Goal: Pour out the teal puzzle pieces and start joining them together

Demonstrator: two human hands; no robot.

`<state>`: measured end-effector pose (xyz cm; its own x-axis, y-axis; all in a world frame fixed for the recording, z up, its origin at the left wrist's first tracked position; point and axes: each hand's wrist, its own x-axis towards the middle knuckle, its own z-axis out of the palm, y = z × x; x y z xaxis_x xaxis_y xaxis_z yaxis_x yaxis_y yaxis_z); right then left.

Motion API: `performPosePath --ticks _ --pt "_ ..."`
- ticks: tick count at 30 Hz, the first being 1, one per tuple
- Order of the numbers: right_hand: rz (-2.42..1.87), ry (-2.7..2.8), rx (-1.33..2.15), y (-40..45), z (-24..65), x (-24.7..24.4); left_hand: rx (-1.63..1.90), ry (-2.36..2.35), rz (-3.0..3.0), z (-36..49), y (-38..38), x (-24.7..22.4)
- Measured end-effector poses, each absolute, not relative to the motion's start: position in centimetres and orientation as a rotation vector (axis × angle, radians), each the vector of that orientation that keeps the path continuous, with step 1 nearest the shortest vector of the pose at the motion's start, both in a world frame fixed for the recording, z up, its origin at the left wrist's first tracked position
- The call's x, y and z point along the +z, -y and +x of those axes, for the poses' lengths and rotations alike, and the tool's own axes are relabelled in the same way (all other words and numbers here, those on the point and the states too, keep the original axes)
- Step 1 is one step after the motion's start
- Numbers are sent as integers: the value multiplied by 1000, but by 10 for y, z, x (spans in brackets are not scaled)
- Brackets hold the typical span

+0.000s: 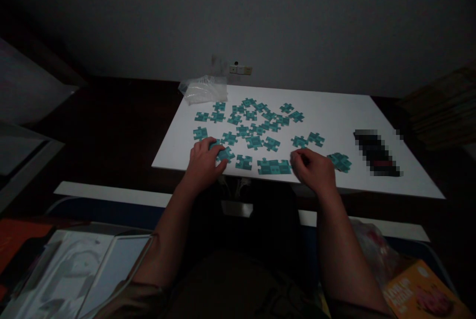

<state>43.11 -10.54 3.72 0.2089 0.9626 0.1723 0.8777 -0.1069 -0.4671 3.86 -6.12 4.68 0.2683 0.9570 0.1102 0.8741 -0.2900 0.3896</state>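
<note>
My left hand (204, 161) rests at the table's near left, thumb and fingers apart, around a teal puzzle piece (225, 154) and partly covering another behind the fingers. My right hand (314, 167) is curled closed, its fingertips down at the right end of a strip of joined puzzle pieces (274, 166). Whatever is between those fingertips is mostly hidden. A single puzzle piece (244, 162) lies between the left hand and the strip. To the right of my right hand sits a small pile of puzzle pieces (339, 161). Several loose teal pieces (255, 141) spread farther back.
The white table (334, 110) stands near a grey wall. At its back left corner lies a clear plastic bag (206, 90); a dark, pixelated object (377, 153) is at the right. An orange puzzle box (424, 291) is beside me at lower right, an open white box (74, 272) at lower left.
</note>
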Motion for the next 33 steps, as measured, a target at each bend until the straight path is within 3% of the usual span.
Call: performPosePath --ticks 33 --pt "-1967 1699 269 105 432 36 390 -1590 2345 55 65 55"
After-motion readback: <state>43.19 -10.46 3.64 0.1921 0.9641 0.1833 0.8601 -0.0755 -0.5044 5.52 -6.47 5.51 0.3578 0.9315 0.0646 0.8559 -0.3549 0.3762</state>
